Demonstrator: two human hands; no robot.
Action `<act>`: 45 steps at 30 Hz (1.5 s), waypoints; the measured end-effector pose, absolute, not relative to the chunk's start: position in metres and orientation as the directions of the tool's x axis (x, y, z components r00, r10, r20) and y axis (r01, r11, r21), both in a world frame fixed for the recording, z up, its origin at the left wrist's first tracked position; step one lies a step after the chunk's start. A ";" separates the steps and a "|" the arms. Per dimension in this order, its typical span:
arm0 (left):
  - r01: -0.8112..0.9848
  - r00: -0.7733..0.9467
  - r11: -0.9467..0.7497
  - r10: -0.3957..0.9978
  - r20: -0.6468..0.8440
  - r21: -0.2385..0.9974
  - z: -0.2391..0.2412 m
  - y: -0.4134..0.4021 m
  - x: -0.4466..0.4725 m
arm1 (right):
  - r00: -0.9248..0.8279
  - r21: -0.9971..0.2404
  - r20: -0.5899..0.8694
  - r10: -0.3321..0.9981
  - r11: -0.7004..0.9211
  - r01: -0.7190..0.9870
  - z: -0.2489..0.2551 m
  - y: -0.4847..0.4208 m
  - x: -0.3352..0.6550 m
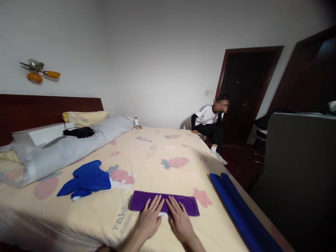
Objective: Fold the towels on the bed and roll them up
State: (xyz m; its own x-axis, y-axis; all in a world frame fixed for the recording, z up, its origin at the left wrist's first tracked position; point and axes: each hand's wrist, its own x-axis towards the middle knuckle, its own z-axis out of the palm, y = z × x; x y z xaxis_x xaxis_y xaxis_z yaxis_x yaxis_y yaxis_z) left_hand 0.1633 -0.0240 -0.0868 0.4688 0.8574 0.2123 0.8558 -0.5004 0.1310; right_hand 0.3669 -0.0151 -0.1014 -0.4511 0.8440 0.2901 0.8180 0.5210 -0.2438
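Observation:
A purple cloth [187, 203], folded into a long narrow strip, lies on the bed's patterned sheet [147, 150] just in front of me. My left hand [151, 216] rests on it left of the middle, fingers stretched out flat. Beside it, my right hand [180, 217] presses on the cloth with its fingers spread. A bit of white shows under the cloth's near edge, between the two hands. To the left lies a crumpled blue cloth [88, 178], apart from both hands.
Two long blue rolls [236, 210] lie along the bed's right edge. A grey bedding roll [86, 143], a white box [44, 134] and a black item [78, 132] are near the headboard [49, 106]. A person [208, 117] sits at the far right corner. A bottle [135, 122] stands far back.

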 end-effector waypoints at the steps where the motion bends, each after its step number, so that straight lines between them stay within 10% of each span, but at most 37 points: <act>1: 0.863 0.457 -0.488 0.865 0.209 0.131 -0.086 -0.023 0.152 | -0.433 -0.238 0.294 0.852 0.504 0.830 -0.102 -0.014 0.379; 12: 0.877 0.430 -0.460 0.881 0.198 0.141 -0.094 -0.008 0.044 | -0.302 -0.270 0.272 0.914 0.374 0.887 -0.109 -0.009 0.466; 21: 0.707 0.098 -0.234 0.967 0.236 0.667 -0.080 0.023 0.041 | -0.171 -0.770 0.262 0.950 0.313 0.557 -0.087 0.035 0.474; 32: 0.881 -0.093 -0.034 0.965 0.245 0.471 -0.084 0.083 0.067 | 0.075 -0.509 0.303 0.950 0.095 0.855 -0.090 0.078 0.449; 45: 0.837 0.462 -0.516 0.844 0.272 0.181 -0.079 0.062 0.161 | -0.444 -0.241 0.264 0.856 0.504 0.829 -0.088 0.069 0.340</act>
State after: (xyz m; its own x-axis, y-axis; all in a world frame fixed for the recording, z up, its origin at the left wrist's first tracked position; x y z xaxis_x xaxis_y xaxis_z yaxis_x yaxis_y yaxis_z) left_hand 0.1613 0.0619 -0.0794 0.4617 0.8442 0.2724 0.8372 -0.5162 0.1806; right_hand 0.3396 0.0693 -0.0880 -0.4442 0.8561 0.2642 0.8292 0.5045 -0.2405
